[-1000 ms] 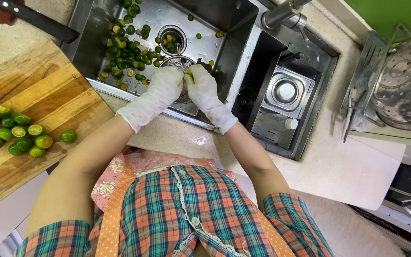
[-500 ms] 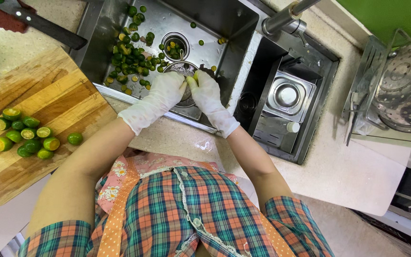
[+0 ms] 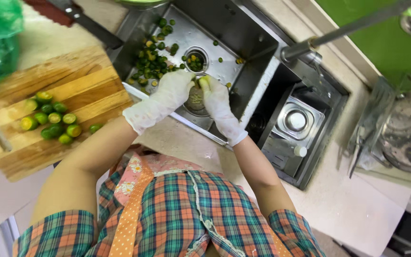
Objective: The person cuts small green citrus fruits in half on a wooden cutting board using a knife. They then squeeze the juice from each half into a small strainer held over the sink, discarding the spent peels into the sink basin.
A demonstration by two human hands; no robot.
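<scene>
Squeezing step, frame centre: right gloved hand [image 3: 216, 102] pinches small green citrus half [image 3: 204, 82] over round metal strainer cup [image 3: 196, 97]; left gloved hand [image 3: 172, 90] steadies cup, grip hidden. Next probably needs firm squeeze.

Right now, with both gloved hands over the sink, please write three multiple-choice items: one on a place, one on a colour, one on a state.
1. Where do the uncut green fruits lie?
A. wooden cutting board
B. sink
C. floor

2. What colour are the gloves?
A. black
B. white
C. red

3. What is the right hand doing?
A. hanging empty
B. gripping a knife
C. pinching a small fruit piece

Answers: 1 A, they sit grouped on the board; 2 B, both left hand and right wear white; 3 C, fingertips close on it.
</scene>
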